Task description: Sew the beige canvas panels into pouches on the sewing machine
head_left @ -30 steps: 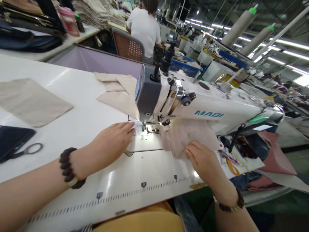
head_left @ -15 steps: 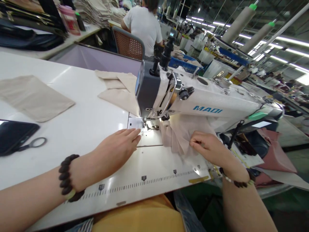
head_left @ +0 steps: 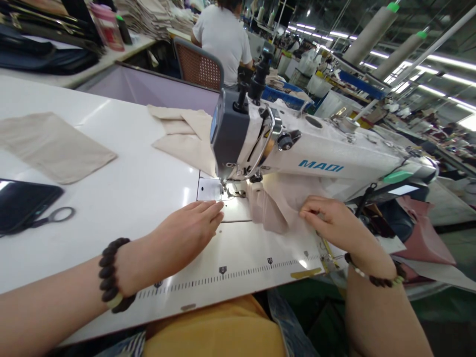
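Observation:
My left hand (head_left: 186,235) lies on the white sewing table with its fingers stretched out, the fingertips just in front of the metal needle plate (head_left: 208,189). No cloth shows under it. On the other side, my right hand (head_left: 330,223) pinches the edge of a beige fabric piece (head_left: 270,210), which is bunched in folds to the right of the needle and runs under the arm of the sewing machine (head_left: 316,141). The presser foot (head_left: 240,192) sits between both hands. More beige cloth (head_left: 188,136) lies behind the machine head, partly hidden by it.
A flat beige fabric panel (head_left: 55,148) rests at the left, with a phone (head_left: 28,206) and its ring strap (head_left: 61,214) nearer. Thread cones (head_left: 372,34) stand upper right. Pink fabric (head_left: 424,230) hangs at the right. A person in white (head_left: 223,42) sits ahead.
My right hand has moved slightly right and up, drawing the fabric a little with it, and its folds have changed shape. My left hand has shifted slightly right, still flat.

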Demonstrator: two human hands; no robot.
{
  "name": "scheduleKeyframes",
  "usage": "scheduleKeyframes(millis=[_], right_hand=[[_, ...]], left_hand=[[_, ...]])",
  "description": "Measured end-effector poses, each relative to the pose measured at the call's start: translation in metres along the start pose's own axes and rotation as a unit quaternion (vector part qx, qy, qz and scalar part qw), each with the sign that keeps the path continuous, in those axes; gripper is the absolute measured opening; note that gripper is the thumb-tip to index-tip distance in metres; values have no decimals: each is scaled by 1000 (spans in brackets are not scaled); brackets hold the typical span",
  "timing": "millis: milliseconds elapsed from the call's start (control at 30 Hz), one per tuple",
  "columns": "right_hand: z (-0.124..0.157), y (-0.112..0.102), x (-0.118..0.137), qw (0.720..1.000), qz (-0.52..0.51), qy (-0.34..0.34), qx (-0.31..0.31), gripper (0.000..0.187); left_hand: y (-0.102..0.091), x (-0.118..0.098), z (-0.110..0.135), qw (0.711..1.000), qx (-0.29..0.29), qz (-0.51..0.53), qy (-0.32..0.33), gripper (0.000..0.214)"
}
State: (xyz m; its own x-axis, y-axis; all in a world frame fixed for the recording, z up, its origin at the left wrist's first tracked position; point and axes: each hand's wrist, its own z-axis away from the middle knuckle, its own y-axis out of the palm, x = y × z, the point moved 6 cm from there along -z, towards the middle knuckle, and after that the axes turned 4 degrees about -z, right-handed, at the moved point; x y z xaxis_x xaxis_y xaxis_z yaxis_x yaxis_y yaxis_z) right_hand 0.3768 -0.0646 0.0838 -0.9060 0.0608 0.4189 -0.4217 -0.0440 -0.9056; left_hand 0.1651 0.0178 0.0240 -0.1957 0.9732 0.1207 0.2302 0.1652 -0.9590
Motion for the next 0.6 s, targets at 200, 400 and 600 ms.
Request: scheduleKeyframes(millis=[200,400,600], right_hand=[[12,-12,2,998,-65,4,-21,24],[38,-5,45,995,-100,1,-11,22],[47,50,83,986,-119,19,116,20]], left_hand=[[-1,-5,0,999,-40,20,16,31],[-34,-28,-23,983,-149,108,7,48],[-43,-52,-38,969,-149,187,71,23]])
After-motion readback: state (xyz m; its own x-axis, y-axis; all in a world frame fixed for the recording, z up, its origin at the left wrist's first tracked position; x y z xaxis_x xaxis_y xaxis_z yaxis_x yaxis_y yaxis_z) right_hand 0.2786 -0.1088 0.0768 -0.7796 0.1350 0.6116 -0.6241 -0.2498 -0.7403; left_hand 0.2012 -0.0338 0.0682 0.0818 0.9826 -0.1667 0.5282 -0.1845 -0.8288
